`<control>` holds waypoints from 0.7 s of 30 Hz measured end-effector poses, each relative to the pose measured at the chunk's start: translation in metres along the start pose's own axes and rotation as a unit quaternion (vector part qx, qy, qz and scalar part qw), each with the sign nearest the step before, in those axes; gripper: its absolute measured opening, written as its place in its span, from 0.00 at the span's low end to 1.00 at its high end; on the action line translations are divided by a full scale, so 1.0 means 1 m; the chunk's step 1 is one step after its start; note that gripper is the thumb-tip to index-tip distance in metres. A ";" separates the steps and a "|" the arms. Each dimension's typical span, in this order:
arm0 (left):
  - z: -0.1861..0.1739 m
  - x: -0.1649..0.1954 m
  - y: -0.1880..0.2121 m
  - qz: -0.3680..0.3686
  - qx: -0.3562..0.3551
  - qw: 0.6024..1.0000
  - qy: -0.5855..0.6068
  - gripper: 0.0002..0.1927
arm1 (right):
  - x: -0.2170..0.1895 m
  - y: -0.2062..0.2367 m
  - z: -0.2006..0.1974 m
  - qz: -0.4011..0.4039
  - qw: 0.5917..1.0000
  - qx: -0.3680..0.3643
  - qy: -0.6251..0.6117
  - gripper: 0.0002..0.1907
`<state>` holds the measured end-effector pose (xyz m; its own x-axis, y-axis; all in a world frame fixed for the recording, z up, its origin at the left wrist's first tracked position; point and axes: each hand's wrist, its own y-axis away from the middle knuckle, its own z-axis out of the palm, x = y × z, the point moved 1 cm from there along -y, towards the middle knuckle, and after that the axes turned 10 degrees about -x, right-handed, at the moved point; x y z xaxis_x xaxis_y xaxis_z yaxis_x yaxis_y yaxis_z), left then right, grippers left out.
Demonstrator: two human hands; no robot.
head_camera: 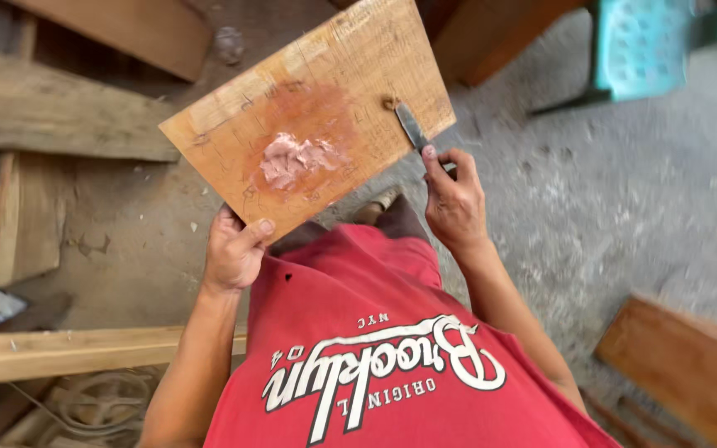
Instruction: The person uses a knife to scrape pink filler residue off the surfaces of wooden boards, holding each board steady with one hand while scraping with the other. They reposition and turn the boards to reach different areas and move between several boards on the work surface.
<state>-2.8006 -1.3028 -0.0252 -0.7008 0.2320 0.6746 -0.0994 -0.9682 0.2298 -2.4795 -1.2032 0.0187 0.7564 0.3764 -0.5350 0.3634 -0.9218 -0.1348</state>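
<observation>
My left hand point(234, 249) is clamped on the near corner of a flat wooden board point(309, 116), thumb on top and fingers underneath, holding it up tilted in front of my red shirt point(375, 357). My right hand point(454, 199) is closed round the handle of a putty knife point(412, 127), whose narrow blade rests on the board's right edge. A lump of pinkish filler point(292, 159) sits near the middle of the board on a reddish-brown smear, well apart from the blade. I am gripping the board by one corner only, so I judge it could twist or slip out, and with the tilt the filler might slide towards me. The blade tip looks to be touching a small dark spot, perhaps a knot, though the blur makes that hard to tell. Planks point(60, 116) lie on the dusty floor point(624, 191) below.
</observation>
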 end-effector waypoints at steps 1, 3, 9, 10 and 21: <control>0.024 -0.017 -0.014 -0.013 -0.012 1.000 -0.001 0.27 | 0.023 0.014 -0.022 0.011 0.999 0.014 0.030 0.20; 0.079 -0.054 -0.041 -0.065 -0.040 0.997 0.006 0.27 | 0.067 0.048 -0.075 0.071 0.995 0.033 0.066 0.20; 0.234 -0.151 -0.136 -0.168 -0.127 0.976 -0.057 0.29 | 0.190 0.138 -0.206 0.238 0.960 0.147 0.008 0.21; 0.256 -0.168 -0.149 -0.188 -0.144 0.969 -0.072 0.28 | 0.205 0.154 -0.218 0.268 0.948 0.170 -0.001 0.20; 0.486 -0.446 -0.306 -0.373 -0.327 0.863 -0.098 0.29 | 0.425 0.294 -0.303 0.479 0.838 0.259 0.045 0.18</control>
<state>-2.1141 -1.0646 -0.0549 -0.1435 0.7630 0.6303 -0.8931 -0.3743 0.2497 -1.8866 -1.2858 0.0041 0.6125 -0.5748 -0.5427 -0.7002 -0.7131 -0.0350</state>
